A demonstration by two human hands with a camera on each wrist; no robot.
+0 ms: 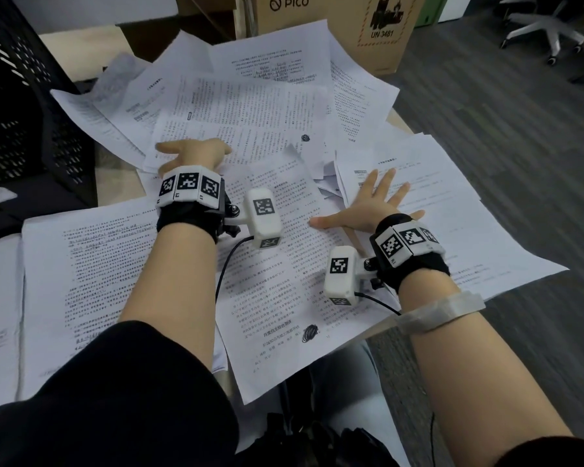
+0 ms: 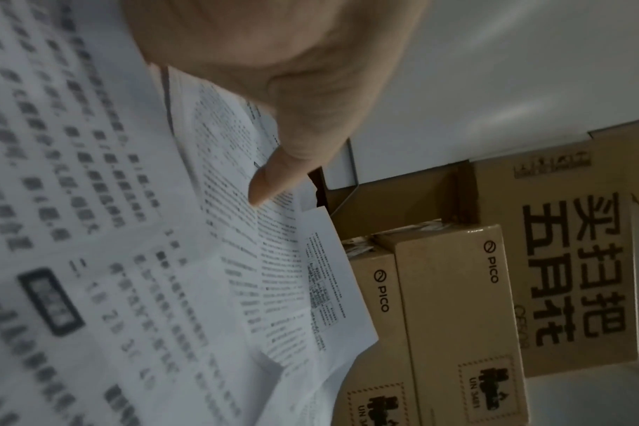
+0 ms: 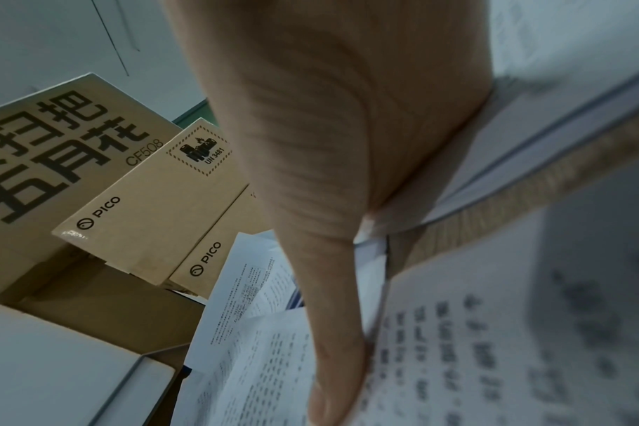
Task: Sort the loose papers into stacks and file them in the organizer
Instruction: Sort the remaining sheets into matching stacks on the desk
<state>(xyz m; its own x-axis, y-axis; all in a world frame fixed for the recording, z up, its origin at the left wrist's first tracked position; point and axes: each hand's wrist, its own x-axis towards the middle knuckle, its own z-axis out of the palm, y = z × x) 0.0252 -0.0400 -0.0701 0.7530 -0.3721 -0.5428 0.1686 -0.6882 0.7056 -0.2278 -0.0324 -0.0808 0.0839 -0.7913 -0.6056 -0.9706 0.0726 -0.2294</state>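
Observation:
Several loose printed sheets point(image 1: 257, 106) lie scattered and overlapping over the table. My left hand point(image 1: 191, 153) lies flat, fingers spread, on the heap at centre left; its thumb point(image 2: 274, 173) presses a page. My right hand point(image 1: 373, 203) rests open with splayed fingers on a sheet at the right, thumb point(image 3: 332, 374) pointing left across a large tilted page point(image 1: 277, 281). Neither hand grips anything. A black mesh organizer point(image 1: 24, 123) stands at the far left. Two squared sheets point(image 1: 81, 281) lie side by side at the near left.
Cardboard PICO boxes point(image 1: 331, 25) stand behind the heap. Some sheets overhang the table's right edge point(image 1: 400, 121) above grey carpet point(image 1: 520, 146). An office chair base point(image 1: 547, 32) is at the far right. Cables run from the wrist cameras.

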